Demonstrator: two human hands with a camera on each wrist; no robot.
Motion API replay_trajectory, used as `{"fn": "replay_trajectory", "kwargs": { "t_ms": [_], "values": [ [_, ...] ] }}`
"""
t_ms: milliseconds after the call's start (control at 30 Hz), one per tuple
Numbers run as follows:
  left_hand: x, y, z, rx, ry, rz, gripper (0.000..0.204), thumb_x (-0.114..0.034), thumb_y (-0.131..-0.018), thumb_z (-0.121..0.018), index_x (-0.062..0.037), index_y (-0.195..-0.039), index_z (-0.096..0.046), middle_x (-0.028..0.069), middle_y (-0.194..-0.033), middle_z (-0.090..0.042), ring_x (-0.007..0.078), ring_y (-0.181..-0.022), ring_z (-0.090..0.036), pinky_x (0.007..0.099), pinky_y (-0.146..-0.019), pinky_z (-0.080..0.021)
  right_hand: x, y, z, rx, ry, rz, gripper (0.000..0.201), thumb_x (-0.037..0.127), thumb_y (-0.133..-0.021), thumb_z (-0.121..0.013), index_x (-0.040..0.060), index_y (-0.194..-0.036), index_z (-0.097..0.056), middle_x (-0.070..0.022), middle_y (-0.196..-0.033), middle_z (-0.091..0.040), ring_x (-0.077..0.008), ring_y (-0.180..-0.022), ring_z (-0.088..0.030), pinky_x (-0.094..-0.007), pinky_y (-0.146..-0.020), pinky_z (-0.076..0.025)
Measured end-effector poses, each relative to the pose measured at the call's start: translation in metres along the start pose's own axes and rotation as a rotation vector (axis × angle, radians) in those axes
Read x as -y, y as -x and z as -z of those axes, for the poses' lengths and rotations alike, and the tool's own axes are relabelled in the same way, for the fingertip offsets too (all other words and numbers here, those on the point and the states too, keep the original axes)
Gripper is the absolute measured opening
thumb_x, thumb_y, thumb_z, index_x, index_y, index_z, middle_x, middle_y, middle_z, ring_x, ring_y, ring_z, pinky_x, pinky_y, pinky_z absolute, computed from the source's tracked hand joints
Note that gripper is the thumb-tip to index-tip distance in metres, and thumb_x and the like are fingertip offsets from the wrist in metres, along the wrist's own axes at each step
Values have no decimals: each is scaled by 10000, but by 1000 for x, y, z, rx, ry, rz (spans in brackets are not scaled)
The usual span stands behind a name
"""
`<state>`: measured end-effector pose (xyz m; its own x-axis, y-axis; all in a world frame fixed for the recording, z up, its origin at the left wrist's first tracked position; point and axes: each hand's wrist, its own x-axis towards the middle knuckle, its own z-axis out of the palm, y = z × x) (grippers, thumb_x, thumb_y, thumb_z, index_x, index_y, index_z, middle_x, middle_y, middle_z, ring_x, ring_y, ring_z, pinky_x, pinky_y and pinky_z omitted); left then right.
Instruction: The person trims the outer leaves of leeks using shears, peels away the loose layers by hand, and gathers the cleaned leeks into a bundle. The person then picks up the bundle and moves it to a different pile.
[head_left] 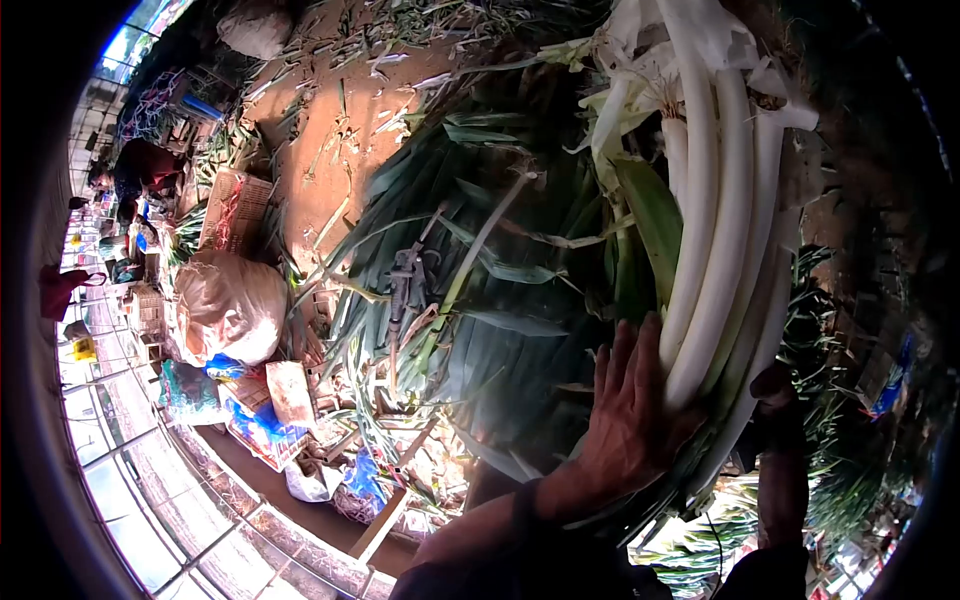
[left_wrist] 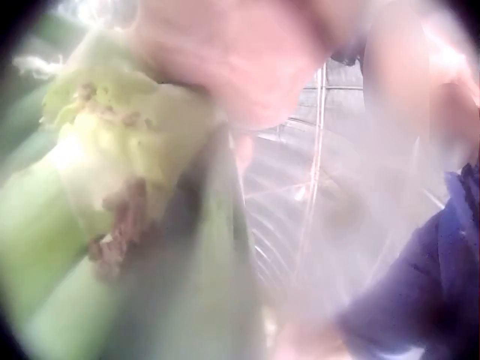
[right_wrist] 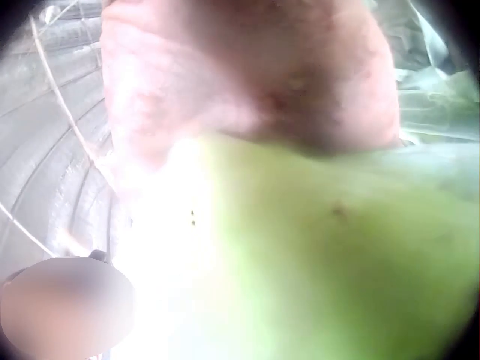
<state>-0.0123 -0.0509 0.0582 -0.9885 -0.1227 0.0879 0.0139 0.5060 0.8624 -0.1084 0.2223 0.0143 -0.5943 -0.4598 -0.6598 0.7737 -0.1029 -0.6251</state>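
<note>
The bundle of leeks (head_left: 700, 250), held upright between both hands, appears heavy, stiff in the white stalks and floppy in the leaves; left hand (head_left: 625, 420) presses flat, right hand (head_left: 775, 385) unclear; support mid-stalk.

White leek stalks (head_left: 720, 250) with dark green leaves (head_left: 500, 300), seemingly brown-specked.
</note>
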Motion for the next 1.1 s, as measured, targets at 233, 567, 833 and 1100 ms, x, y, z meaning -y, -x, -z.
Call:
{"fn": "replay_trajectory", "kwargs": {
  "t_ms": [233,567,833,1100],
  "values": [
    [-71,17,-21,-8,447,-160,1002,-292,-871,-734,123,-1514,-87,417,-1487,-265,561,-1348,-369,544,-1116,-354,35,124,10,-188,143,143,922,39,-520,-821,-15,-1384,-504,-97,-1206,-649,-239,-1119,-618,-370,-992,-477],
    [-66,72,-29,519,785,129,838,-348,-1019,-529,8,-1539,23,361,-1487,-318,458,-1330,-453,463,-1071,-415,50,152,-73,-231,395,-251,887,28,-594,-820,32,-1418,-493,-78,-1236,-629,-202,-1145,-588,-346,-1007,-450],
    [-40,130,25,1234,571,82,691,-455,-1027,-497,-12,-1467,-200,299,-1175,-628,420,-1071,-655,482,-902,-524,-48,217,-60,-259,321,-338,573,105,-731,-812,55,-1274,-632,-1,-1149,-679,-128,-1012,-629,-257,-871,-459],
    [-77,97,77,1729,528,-87,617,-452,-978,-574,-30,-1394,-399,247,-1258,-597,395,-1138,-618,450,-980,-502,-154,284,-24,-194,152,-176,418,102,-712,-827,44,-1113,-726,-109,-1207,-662,-124,-1075,-633,-326,-925,-507]
  ]
}}
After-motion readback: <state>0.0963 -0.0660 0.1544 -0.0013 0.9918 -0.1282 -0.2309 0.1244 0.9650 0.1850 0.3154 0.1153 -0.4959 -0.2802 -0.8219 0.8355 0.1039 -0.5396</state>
